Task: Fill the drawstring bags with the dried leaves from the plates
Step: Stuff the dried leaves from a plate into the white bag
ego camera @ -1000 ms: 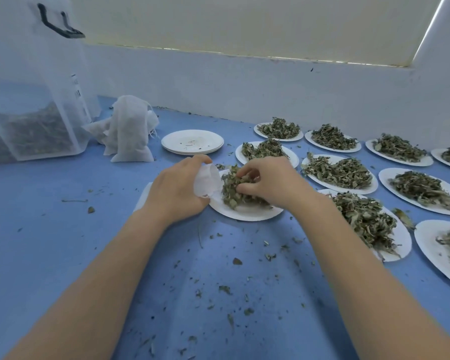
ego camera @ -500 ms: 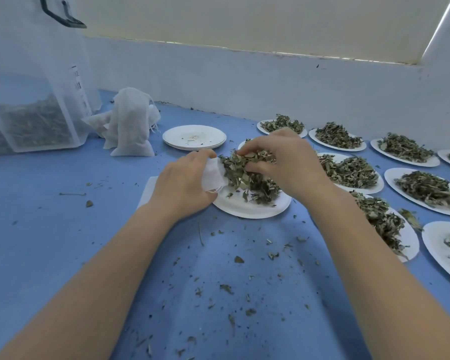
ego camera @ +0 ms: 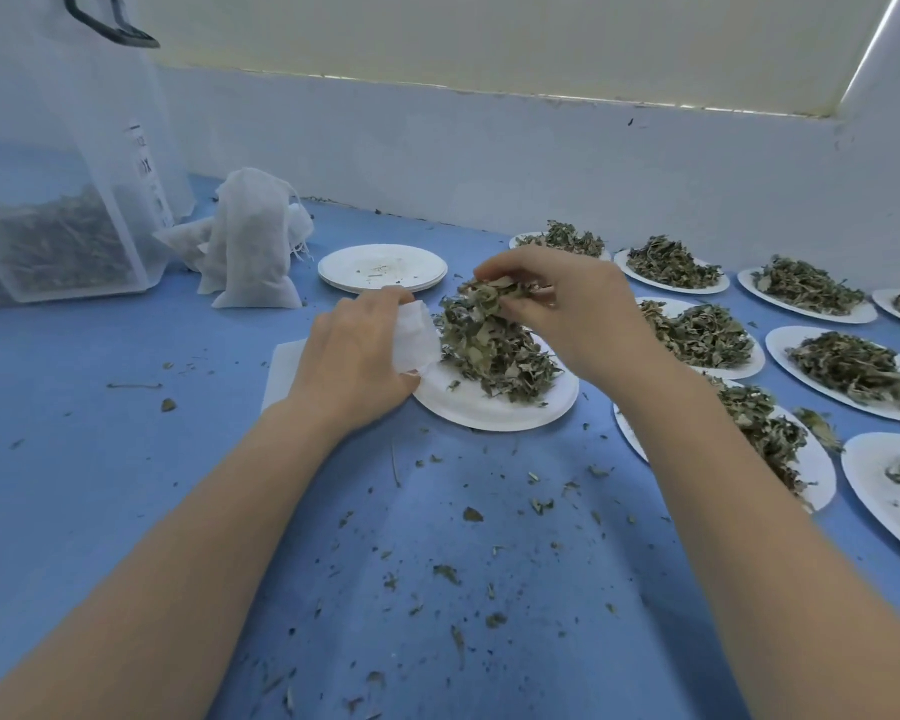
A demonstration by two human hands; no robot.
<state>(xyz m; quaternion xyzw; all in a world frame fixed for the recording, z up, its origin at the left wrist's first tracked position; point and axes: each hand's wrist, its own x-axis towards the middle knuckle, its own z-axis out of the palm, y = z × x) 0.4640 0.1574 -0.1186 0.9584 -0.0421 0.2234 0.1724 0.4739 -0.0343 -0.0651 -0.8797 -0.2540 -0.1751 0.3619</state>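
Surroundings: filled white bags [ego camera: 253,246] and stacked empty plates [ego camera: 383,267] are seen beyond the left hand [ego camera: 357,361]; leaf-laden plates [ego camera: 848,368] are ranged to the right of the right hand [ego camera: 572,314].
Surface: a blue bench [ego camera: 126,459] is strewn with leaf crumbs.
Hands: a drawstring bag [ego camera: 414,337] is gripped by the left hand at the plate [ego camera: 494,407] edge; dried leaves [ego camera: 489,340] are pinched from the heap by the right hand.
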